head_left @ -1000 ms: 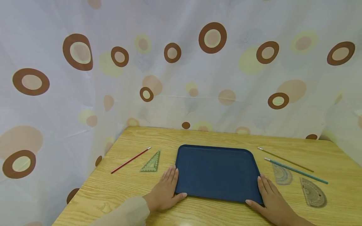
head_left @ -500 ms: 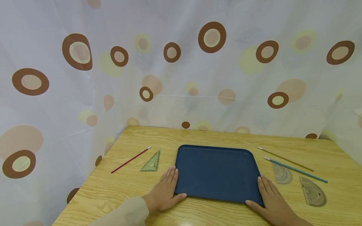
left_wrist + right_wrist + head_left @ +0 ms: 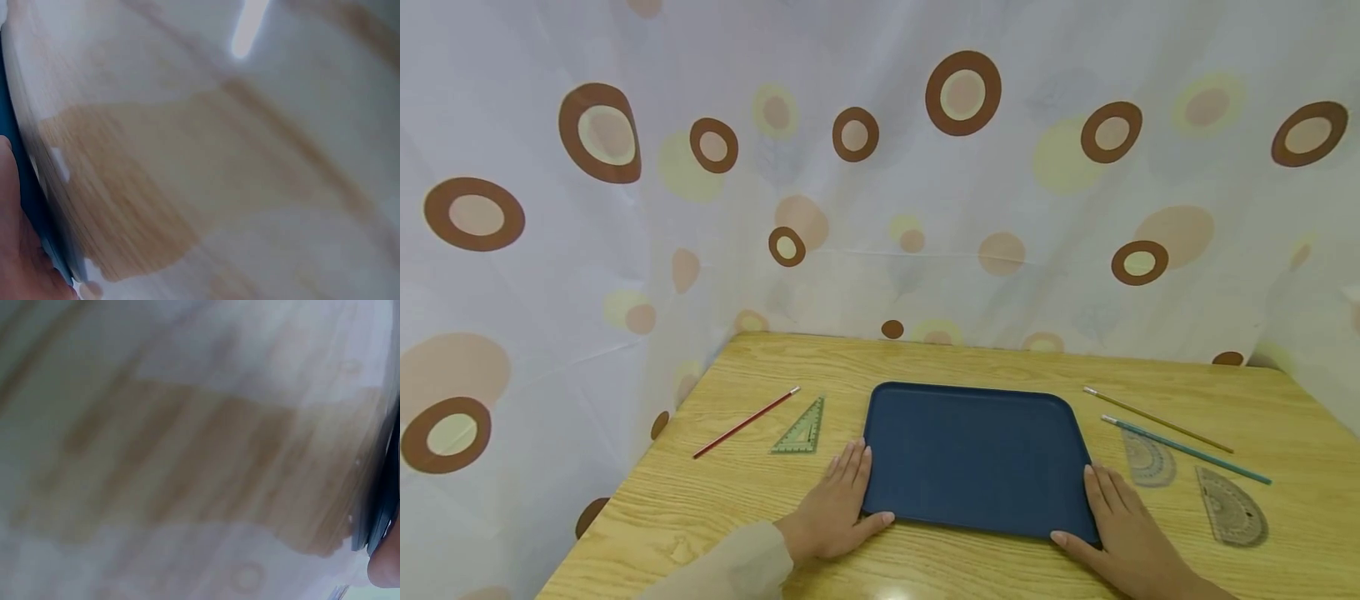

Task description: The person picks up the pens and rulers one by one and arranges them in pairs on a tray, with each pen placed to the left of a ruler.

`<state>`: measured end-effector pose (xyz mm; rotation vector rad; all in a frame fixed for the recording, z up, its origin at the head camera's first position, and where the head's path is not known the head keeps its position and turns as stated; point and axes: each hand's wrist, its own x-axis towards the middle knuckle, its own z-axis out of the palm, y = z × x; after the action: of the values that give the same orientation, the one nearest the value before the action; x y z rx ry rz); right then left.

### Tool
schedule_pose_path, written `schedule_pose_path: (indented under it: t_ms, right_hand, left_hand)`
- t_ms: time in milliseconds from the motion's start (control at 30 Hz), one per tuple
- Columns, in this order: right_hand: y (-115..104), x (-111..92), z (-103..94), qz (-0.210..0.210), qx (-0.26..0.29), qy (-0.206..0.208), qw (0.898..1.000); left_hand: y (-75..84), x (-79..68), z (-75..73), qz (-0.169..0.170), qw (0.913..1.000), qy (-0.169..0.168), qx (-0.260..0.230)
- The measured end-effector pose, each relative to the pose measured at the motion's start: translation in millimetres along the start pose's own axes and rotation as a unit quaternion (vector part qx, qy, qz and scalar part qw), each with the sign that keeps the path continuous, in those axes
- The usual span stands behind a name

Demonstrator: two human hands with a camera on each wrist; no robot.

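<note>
Up top, the spotted cloth is being shifted only faintly in the frame: the head view is being tipped a touch, nothing more. Across the lower half, the wooden table is being shown in the same layout. At lower centre, the navy tray is being kept where it was half a second ago, so the work is apparently being held at a pause. Bare wood is being left beyond its far rim and along its near one. At the tray's left rim, the left hand is being laid with fingers extended; at lower right, the right hand is being rested likewise, nothing being grasped by either. Rightward room is being narrowed by the teal pencil and brown pencil; at left, the red pencil is being left well apart. The tinted protractor is being seen right of that hand, while the clear protractor is being overlapped by teal. Leftward, the gap is being tightened by the green set square.
</note>
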<state>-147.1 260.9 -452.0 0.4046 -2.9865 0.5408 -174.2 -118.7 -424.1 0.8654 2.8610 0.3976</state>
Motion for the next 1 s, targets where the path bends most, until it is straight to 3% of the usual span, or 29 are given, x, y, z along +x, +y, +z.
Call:
schedule_pose_path:
  t_ms: [200, 400, 600, 1000]
  right_hand:
    - [1.1, 0.2, -1.1, 0.000, -0.008, -0.008, 1.000]
    - [4.9, 4.0, -2.0, -0.028, 0.015, -0.011, 0.999]
    - [4.2, 7.4, -3.2, -0.042, 0.002, -0.006, 0.999]
    - [3.6, 8.5, -3.5, -0.029, -0.009, -0.011, 0.999]
  left_hand:
    - [0.9, 0.3, -0.7, -0.006, 0.9999, -0.009, 0.008]
    - [-0.5, 2.0, -1.9, 0.000, 0.9998, -0.016, 0.016]
    - [-0.9, 2.7, -5.5, -0.009, 0.9995, -0.024, 0.017]
    - [-6.7, 2.3, -3.4, 0.006, 0.9990, -0.027, 0.036]
